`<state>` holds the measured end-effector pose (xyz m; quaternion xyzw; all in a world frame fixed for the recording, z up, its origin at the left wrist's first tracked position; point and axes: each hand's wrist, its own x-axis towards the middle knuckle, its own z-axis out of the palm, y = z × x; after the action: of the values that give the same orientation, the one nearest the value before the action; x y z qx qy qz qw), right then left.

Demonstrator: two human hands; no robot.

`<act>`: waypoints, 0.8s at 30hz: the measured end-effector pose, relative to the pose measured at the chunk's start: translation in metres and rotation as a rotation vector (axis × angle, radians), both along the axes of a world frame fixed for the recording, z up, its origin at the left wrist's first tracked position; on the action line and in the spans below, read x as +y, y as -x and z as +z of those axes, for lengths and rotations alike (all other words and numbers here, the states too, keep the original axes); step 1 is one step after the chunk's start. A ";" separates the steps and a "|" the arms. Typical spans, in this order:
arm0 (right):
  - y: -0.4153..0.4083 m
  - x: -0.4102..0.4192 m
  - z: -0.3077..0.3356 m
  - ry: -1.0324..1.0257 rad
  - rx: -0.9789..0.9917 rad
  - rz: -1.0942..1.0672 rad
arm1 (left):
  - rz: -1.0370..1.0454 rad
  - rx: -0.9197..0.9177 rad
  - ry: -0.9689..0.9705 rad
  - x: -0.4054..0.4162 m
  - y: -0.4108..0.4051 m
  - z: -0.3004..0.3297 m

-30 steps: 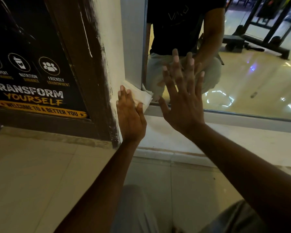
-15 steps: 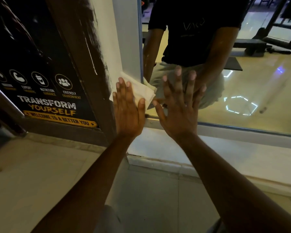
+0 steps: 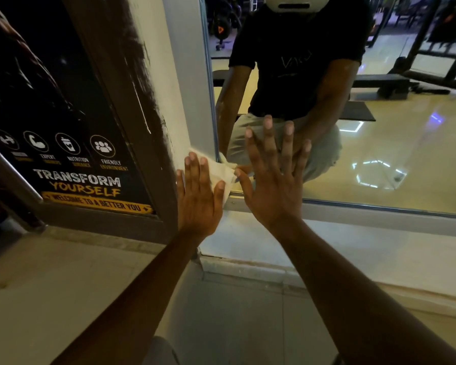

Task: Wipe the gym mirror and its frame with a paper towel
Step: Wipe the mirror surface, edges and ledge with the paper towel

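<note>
The gym mirror (image 3: 392, 143) fills the upper right, with a grey frame (image 3: 187, 83) down its left side and along its bottom edge. My left hand (image 3: 199, 196) lies flat with straight fingers, pressing a white paper towel (image 3: 221, 171) against the frame's lower left corner. Most of the towel is hidden under that hand; a crumpled part sticks out to the right. My right hand (image 3: 274, 180) is spread flat against the glass just right of the towel, fingers straight and apart.
A dark poster (image 3: 71, 159) in a brown border stands left of the frame, past a strip of white wall. A pale ledge (image 3: 353, 248) runs below the mirror, with tiled floor (image 3: 50, 299) beneath. Gym benches and racks show in the reflection.
The view has tilted up, showing more of the mirror. Both hands stay flat at the frame's lower left corner, shifting only slightly; the towel stays under my left hand.
</note>
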<state>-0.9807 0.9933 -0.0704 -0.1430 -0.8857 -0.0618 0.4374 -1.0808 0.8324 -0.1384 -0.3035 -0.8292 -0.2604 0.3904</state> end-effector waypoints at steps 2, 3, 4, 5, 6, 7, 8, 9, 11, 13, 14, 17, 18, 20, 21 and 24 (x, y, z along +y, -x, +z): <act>0.001 0.000 -0.002 0.003 0.007 0.008 | -0.045 0.026 -0.044 0.003 0.008 0.016; 0.001 0.000 -0.003 0.006 0.014 0.018 | -0.069 0.049 -0.095 0.008 0.015 0.036; 0.001 0.000 -0.004 0.009 0.020 0.028 | -0.081 0.071 -0.147 0.012 0.021 0.058; 0.002 0.000 -0.005 0.006 0.025 0.030 | -0.084 0.088 -0.189 0.017 0.028 0.075; 0.002 0.000 -0.005 0.003 0.030 0.027 | -0.088 0.096 -0.213 0.020 0.031 0.085; 0.002 0.001 -0.004 0.001 0.031 0.026 | -0.097 0.098 -0.215 0.020 0.031 0.085; 0.002 0.001 -0.003 0.002 0.030 0.028 | -0.107 0.093 -0.194 0.017 0.028 0.076; 0.001 0.001 -0.004 0.005 0.024 0.032 | -0.114 0.081 -0.154 0.012 0.024 0.059; 0.001 0.001 -0.004 0.005 0.016 0.041 | -0.117 0.063 -0.070 0.000 0.012 0.030; 0.000 0.001 -0.003 0.009 0.010 0.039 | -0.114 0.084 -0.035 -0.002 0.017 0.040; 0.000 0.001 -0.003 0.012 0.009 0.040 | -0.092 0.118 -0.050 0.001 0.021 0.059; 0.001 0.001 -0.004 0.009 0.012 0.040 | -0.038 0.177 -0.154 0.017 0.033 0.118; 0.000 0.001 -0.003 0.008 0.014 0.041 | -0.031 0.168 -0.177 0.020 0.033 0.121; -0.001 0.000 -0.003 0.019 0.019 0.051 | -0.020 0.112 -0.169 0.019 0.026 0.103; -0.001 -0.001 -0.002 0.029 0.018 0.056 | -0.012 0.079 -0.152 0.017 0.021 0.088; 0.000 -0.005 0.000 0.047 0.030 0.052 | -0.008 0.071 -0.143 0.014 0.016 0.080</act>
<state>-0.9809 0.9880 -0.0703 -0.1309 -0.8837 -0.0275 0.4485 -1.0968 0.8468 -0.0585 -0.2875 -0.7929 -0.3094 0.4392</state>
